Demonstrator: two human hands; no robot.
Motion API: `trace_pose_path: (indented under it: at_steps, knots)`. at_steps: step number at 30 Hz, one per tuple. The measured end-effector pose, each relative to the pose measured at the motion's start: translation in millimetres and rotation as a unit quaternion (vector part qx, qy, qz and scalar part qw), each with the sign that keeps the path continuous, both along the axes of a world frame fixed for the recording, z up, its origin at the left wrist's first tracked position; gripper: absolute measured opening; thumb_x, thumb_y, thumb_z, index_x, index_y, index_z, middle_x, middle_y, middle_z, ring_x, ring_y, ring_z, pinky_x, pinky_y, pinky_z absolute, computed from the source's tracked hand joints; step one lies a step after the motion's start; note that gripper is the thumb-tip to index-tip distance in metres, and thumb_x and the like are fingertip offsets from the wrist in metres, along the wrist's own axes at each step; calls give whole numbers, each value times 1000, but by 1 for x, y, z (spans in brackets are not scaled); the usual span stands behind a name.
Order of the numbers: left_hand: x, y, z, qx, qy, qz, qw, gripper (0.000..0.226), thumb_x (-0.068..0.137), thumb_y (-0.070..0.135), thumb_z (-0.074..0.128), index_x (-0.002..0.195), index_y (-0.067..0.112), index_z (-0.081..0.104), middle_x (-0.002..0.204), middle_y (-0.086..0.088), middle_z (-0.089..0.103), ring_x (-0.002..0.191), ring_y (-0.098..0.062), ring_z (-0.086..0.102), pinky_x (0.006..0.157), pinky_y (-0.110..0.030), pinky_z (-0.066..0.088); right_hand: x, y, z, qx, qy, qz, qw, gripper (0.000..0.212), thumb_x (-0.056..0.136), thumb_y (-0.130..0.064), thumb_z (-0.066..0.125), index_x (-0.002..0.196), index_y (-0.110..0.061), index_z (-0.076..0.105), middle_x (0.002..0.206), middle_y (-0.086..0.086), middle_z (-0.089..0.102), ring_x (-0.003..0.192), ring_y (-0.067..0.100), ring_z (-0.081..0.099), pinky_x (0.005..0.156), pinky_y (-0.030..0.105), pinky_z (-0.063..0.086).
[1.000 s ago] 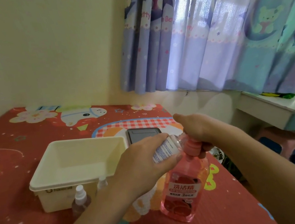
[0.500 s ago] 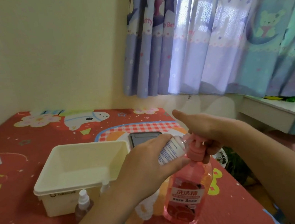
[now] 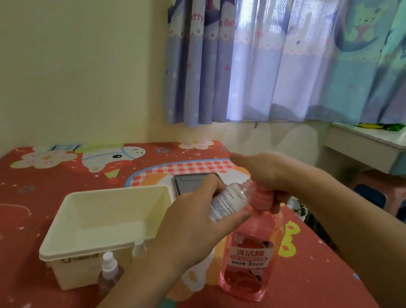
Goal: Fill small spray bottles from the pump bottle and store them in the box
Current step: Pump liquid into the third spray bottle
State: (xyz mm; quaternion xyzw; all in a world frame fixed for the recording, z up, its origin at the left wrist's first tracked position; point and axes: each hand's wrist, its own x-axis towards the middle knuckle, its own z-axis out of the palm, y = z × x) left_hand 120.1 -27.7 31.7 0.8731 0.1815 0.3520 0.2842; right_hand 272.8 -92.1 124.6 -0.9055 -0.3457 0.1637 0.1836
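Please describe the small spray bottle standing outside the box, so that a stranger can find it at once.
Find the cream plastic box on the red patterned mat. Against its near wall stand two small clear spray bottles. The wanted one is the left of the pair, fully visible, with a white nozzle and pinkish body.

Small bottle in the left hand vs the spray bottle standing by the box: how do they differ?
The held bottle lies tilted, mouth toward the pink pump bottle, gripped by the left hand; the standing spray bottle is upright on the mat, untouched. The held bottle shows a white printed label and no cap; the standing one wears a white spray cap. Both are small and clear.
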Motion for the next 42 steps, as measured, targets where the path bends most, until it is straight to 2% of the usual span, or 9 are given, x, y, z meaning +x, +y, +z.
trace_pose_path:
  at_steps: [7,11,16,22,26,29,33,38,42]
  knots:
    - [2,2,0,20,-16,4,1000,49,88,73,49,121,38,60,104,18,60,93,-3,58,78,-29,51,-1,-5,13,6,37,3,999,61,93,-74,24,119,-22,42,89,21,56,56,41,66,62,35,46]
    - [3,-2,-7,28,12,2,1000,53,92,68,48,133,34,54,112,18,57,98,-5,57,82,-33,51,2,2,-1,15,30,-10,999,30,105,-43,26,110,-21,47,70,19,48,61,36,60,55,30,38]
    - [2,-5,3,51,2,12,999,54,85,65,62,130,39,49,111,19,61,95,-5,61,79,-29,52,0,-7,12,-12,49,17,999,70,91,-77,23,112,-14,45,71,16,49,50,36,63,53,27,41]
    - [0,-5,-2,37,23,22,999,42,82,61,67,99,41,33,85,11,62,71,-7,60,61,-29,50,0,0,-2,4,1,-1,1000,60,99,-61,29,117,-10,54,56,13,42,44,30,56,46,24,35]
    - [1,-5,4,34,18,18,999,38,84,61,66,97,39,38,82,12,61,70,-3,60,56,-21,47,-2,-6,10,5,46,2,999,78,92,-77,23,120,-8,48,60,12,45,45,30,58,50,25,37]
    - [0,-4,6,47,8,24,999,35,84,64,63,99,41,40,81,13,59,68,-2,59,54,-18,44,-3,-8,13,11,50,0,999,70,94,-74,24,121,-13,45,66,15,48,44,33,61,50,24,38]
    - [0,-4,-1,53,23,22,998,36,86,64,62,106,39,45,84,12,61,68,-4,57,59,-23,46,-2,-3,-1,70,71,-33,995,41,106,-41,28,115,-8,51,67,12,45,58,26,52,57,31,46]
    - [-2,-2,3,36,1,21,999,46,84,70,57,119,42,53,95,16,63,83,-4,59,68,-23,49,1,-10,11,15,76,3,997,74,91,-78,22,115,-12,47,70,17,49,41,30,59,51,25,36]
    - [-2,-2,-1,50,4,33,998,54,85,68,59,131,38,54,112,16,66,96,-6,61,79,-27,51,1,-3,1,23,27,-3,999,61,97,-66,27,99,-12,55,52,10,40,38,25,49,48,24,33]
